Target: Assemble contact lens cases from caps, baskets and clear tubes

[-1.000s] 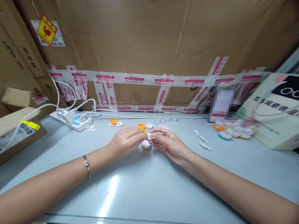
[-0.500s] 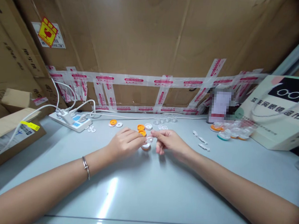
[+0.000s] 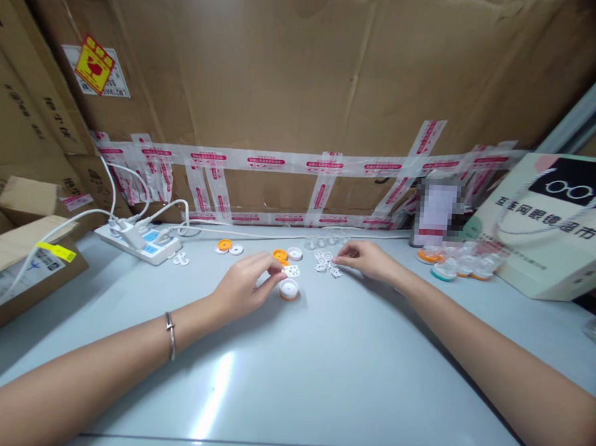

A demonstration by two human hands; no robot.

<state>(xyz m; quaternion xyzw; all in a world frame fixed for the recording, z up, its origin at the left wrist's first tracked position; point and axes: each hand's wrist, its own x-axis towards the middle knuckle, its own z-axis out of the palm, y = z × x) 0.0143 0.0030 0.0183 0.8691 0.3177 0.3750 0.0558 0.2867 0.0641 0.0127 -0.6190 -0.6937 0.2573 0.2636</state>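
Note:
Pinched between the thumb and fingers of my left hand (image 3: 247, 285) is a small flat white perforated piece (image 3: 292, 271). It hovers just above a round cap (image 3: 289, 290), white on top with an orange base, on the table. My right hand (image 3: 370, 261) has its thumb and forefinger closed at the edge of a small group of similar white perforated pieces (image 3: 322, 261), seemingly gripping one of them. Behind my left fingers sit an orange ring-like cap (image 3: 280, 255) and a white round cap (image 3: 295, 253).
Another orange cap (image 3: 224, 245) and white disc (image 3: 236, 250) lie further left, near a power strip (image 3: 142, 243) with cables. Clear cups (image 3: 327, 239) stand at the back. To the right are capped clear containers (image 3: 468, 264), a phone-like object (image 3: 436, 213) and a paper bag (image 3: 542, 229).
My right hand has moved away from the left, back and right, to the white pieces, which now lie more spread out. My left hand now holds a white perforated piece in plain sight.

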